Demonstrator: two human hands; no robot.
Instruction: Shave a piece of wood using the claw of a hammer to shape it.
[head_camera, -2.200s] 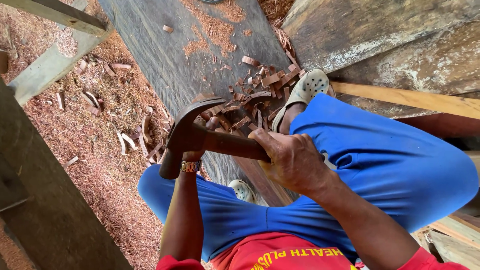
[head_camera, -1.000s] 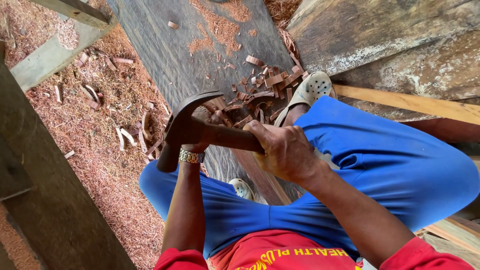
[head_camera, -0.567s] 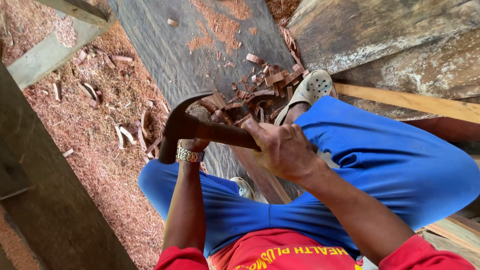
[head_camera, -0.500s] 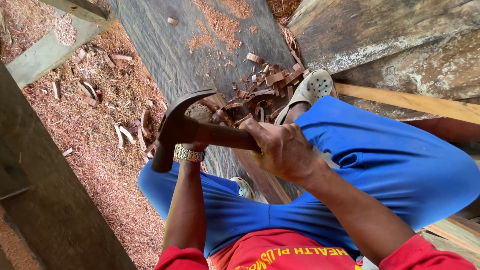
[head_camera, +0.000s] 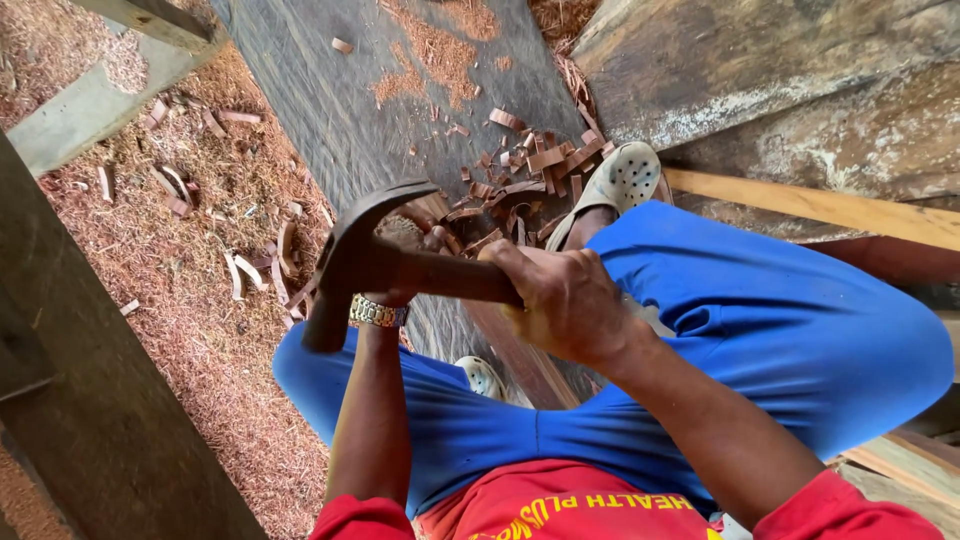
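Note:
My right hand (head_camera: 565, 300) is clenched around the wooden handle of a hammer (head_camera: 355, 265) with a dark curved iron head, held level over my knees. My left hand (head_camera: 392, 298), with a metal watch on the wrist, reaches under the hammer head and is mostly hidden by it; what it holds cannot be made out. Beneath the tool lies a broad grey plank (head_camera: 330, 110) with a heap of reddish wood chips (head_camera: 520, 175) on it. I am seated in blue trousers, with one pale sandal (head_camera: 620, 180) by the chips.
Red sawdust and curled shavings (head_camera: 200, 330) cover the ground at the left. A dark upright post (head_camera: 90, 420) stands at the lower left, a grey beam (head_camera: 90, 105) at the upper left. Weathered boards and a pale lath (head_camera: 820, 205) lie at the right. A second sandal (head_camera: 482, 375) shows between my legs.
The hammer head has shifted slightly left and down over the plank. My right hand keeps its grip on the handle; my left hand stays under the head.

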